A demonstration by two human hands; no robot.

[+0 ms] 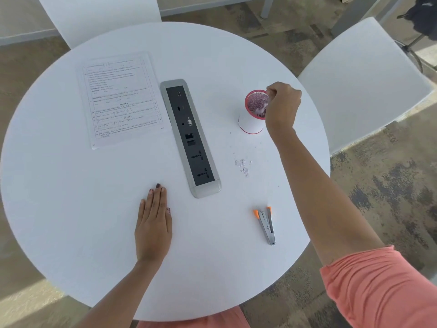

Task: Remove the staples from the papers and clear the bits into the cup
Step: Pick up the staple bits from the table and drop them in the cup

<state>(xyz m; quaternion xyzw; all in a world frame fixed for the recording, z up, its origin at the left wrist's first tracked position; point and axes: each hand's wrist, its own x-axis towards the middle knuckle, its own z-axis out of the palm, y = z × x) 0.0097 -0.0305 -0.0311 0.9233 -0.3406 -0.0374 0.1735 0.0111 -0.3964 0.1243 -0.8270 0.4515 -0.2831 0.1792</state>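
Two hands over your white bench (71, 185), your left hand (153, 223) flat beside the socket panel (189, 138), fingers (157, 197) straight and together, your right hand (282, 105) at the red-rimmed cup (251, 123), fingers bunched over its mouth, whether they pinch anything cannot be told, loose bits (242, 165) between cup and staple remover (267, 224), papers (120, 98) far left.

An office meeting room: round white table (94, 209) with built-in socket panel (190, 138), white chairs (364, 76).
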